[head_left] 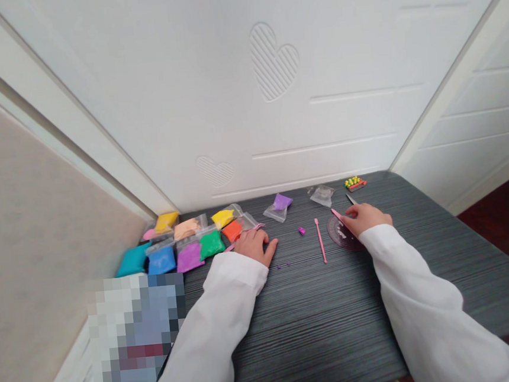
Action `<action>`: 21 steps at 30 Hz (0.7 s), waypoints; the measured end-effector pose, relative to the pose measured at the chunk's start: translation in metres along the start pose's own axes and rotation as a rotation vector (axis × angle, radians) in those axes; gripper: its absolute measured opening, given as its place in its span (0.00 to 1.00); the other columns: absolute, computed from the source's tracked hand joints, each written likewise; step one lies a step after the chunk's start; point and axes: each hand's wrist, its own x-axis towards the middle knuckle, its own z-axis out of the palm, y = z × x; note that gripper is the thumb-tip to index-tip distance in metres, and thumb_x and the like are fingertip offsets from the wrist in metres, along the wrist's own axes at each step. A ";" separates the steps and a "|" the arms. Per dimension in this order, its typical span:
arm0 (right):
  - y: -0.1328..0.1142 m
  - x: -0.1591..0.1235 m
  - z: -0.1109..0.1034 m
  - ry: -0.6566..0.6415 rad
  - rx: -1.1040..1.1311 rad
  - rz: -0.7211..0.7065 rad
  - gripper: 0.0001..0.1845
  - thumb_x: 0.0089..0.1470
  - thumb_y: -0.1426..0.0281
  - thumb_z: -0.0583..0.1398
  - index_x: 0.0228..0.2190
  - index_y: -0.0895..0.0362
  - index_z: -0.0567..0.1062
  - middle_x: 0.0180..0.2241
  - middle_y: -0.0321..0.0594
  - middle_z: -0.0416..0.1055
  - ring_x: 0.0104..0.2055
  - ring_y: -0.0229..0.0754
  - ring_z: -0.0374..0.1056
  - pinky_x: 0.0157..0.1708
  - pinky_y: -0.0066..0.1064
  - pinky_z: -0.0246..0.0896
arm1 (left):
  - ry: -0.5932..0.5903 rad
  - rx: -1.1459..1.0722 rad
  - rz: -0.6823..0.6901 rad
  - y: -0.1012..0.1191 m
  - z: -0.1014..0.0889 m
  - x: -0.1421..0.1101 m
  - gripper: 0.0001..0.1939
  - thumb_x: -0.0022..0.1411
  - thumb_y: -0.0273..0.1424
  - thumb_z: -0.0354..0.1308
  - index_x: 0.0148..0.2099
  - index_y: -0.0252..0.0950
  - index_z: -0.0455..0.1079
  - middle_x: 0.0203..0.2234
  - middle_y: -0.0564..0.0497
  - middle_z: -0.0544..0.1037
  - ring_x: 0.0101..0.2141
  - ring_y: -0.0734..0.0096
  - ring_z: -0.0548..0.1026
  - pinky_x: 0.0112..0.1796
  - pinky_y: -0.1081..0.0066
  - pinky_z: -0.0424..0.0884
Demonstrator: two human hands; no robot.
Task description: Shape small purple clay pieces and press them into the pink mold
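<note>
My right hand [367, 219] pinches a pink modelling tool [336, 213] over a round, transparent disc with a pale pattern [336, 235]. A pointed grey tip [351, 198] shows just beyond those fingers; the rest of it is hidden. My left hand [251, 246] lies on the table with the thumb apart from the fingers. Under or behind it is another pink tool [260, 226], whose middle is covered. Between the hands are a small purple clay lump [301, 231], a straight pink modelling tool [321, 241] and tiny purple bits [279, 267].
Bags of coloured clay, including a green bag [211, 244] and a blue bag [161, 260], crowd the left. A purple clay bag [283, 201], a clear bag [322, 195] and a yellow-and-orange beaded piece [355, 183] line the back, near the white panel [228, 98].
</note>
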 end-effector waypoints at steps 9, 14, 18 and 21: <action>0.003 0.000 0.005 -0.094 -0.130 0.035 0.10 0.35 0.59 0.58 0.19 0.51 0.73 0.21 0.37 0.69 0.26 0.43 0.63 0.31 0.39 0.51 | -0.007 -0.036 0.044 -0.001 -0.006 -0.001 0.12 0.55 0.39 0.47 0.27 0.37 0.63 0.28 0.47 0.70 0.31 0.65 0.65 0.34 0.66 0.59; 0.001 0.000 0.002 -0.060 -0.085 -0.009 0.11 0.37 0.58 0.57 0.17 0.53 0.69 0.18 0.36 0.67 0.22 0.40 0.62 0.25 0.33 0.51 | -0.012 -0.040 0.019 -0.002 -0.001 0.000 0.12 0.53 0.39 0.49 0.25 0.36 0.63 0.28 0.48 0.70 0.30 0.66 0.64 0.32 0.67 0.59; -0.017 -0.009 -0.004 0.021 0.025 -0.111 0.09 0.43 0.61 0.53 0.23 0.54 0.66 0.20 0.35 0.67 0.23 0.38 0.63 0.23 0.28 0.51 | 0.010 -0.075 0.047 -0.005 0.000 -0.001 0.11 0.56 0.37 0.46 0.29 0.36 0.65 0.29 0.48 0.70 0.31 0.67 0.65 0.34 0.67 0.60; -0.040 -0.027 -0.003 0.017 0.120 -0.227 0.08 0.46 0.62 0.52 0.25 0.54 0.64 0.19 0.32 0.67 0.21 0.34 0.62 0.22 0.25 0.53 | 0.016 -0.104 0.055 -0.009 0.001 -0.001 0.11 0.56 0.35 0.45 0.29 0.36 0.66 0.29 0.48 0.71 0.31 0.68 0.66 0.34 0.68 0.61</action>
